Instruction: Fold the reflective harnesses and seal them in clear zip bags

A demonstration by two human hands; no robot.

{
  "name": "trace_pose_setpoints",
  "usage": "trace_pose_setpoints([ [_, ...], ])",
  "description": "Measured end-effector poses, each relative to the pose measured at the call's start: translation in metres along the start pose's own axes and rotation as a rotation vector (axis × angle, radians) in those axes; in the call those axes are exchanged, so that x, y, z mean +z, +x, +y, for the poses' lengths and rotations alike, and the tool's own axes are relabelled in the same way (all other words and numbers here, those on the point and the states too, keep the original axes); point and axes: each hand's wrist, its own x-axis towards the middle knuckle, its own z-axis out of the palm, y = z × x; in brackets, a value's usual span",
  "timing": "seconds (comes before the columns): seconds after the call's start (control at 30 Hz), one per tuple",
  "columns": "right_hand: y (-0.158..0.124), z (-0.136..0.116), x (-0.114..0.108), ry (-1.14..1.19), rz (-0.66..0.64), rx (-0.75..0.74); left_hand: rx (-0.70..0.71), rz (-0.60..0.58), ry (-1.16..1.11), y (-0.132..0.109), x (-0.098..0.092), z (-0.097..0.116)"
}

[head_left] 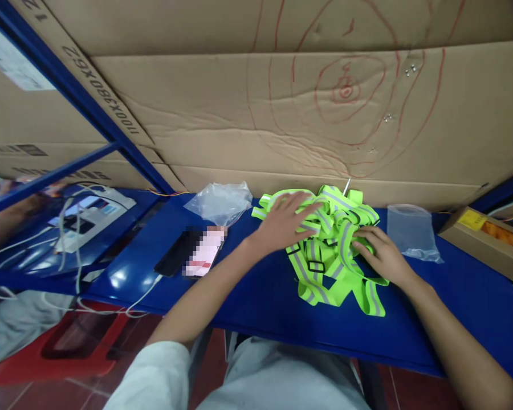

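While the left hand [287, 221] lies flat and spread over the heap of lime straps [346, 245], apparently steadying it, the right hand [380, 250] half-curls at a loop; whether it grips, I cannot tell. The heap sits on the blue table [256, 302] within both hands' reach, a cabled phone [175, 253] farther left, seemingly clear of the work.

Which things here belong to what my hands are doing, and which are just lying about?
Part of the job:
yellow-green reflective straps, under your left hand and at your right hand
black buckle among them

Apparently just lying about:
phone
cardboard box
left plastic bag and right plastic bag, possibly packaging
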Motion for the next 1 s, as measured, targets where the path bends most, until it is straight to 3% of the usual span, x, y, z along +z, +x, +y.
trace_pose_setpoints([
  [0.07, 0.002, 0.001, -0.002, 0.013, 0.062, -0.001, -0.258, -0.081, -0.148, -0.006, 0.001, -0.029],
  [0.13, 0.003, 0.004, -0.004, 0.015, 0.136, 0.014, -0.495, -0.075, -0.351, -0.017, 0.01, -0.052],
  [0.27, 0.005, 0.0, -0.016, -0.056, 0.316, 0.04, -0.686, 0.121, -0.54, -0.04, 0.03, -0.074],
  [0.37, 0.009, -0.032, -0.023, -0.148, 0.488, -0.013, -0.762, 0.25, -0.762, -0.05, 0.033, -0.073],
  [0.43, 0.014, -0.066, -0.017, -0.164, 0.425, -0.149, -0.783, 0.291, -0.92, -0.054, 0.031, -0.067],
  [0.53, 0.025, -0.114, 0.009, -0.215, 0.089, -0.45, -0.785, 0.316, -1.087, -0.056, 0.023, -0.054],
  [0.6, 0.032, -0.132, 0.032, -0.218, 0.038, -0.449, -0.764, 0.3, -1.153, -0.058, 0.016, -0.044],
  [0.7, 0.036, -0.134, 0.062, -0.19, 0.139, -0.312, -0.67, 0.144, -1.23, -0.061, 0.009, -0.031],
  [0.8, 0.032, -0.12, 0.076, -0.122, 0.146, -0.217, -0.53, 0.049, -1.106, -0.063, 0.009, -0.024],
  [0.87, 0.029, -0.109, 0.079, -0.064, 0.083, -0.175, -0.438, 0.225, -0.846, -0.064, 0.011, -0.022],
  [0.93, 0.028, -0.101, 0.079, -0.014, 0.051, -0.14, -0.32, 0.5, -0.46, -0.065, 0.013, -0.019],
  [1.0, 0.029, -0.096, 0.079, 0.02, 0.04, -0.115, -0.14, 0.634, -0.077, -0.066, 0.012, -0.012],
])
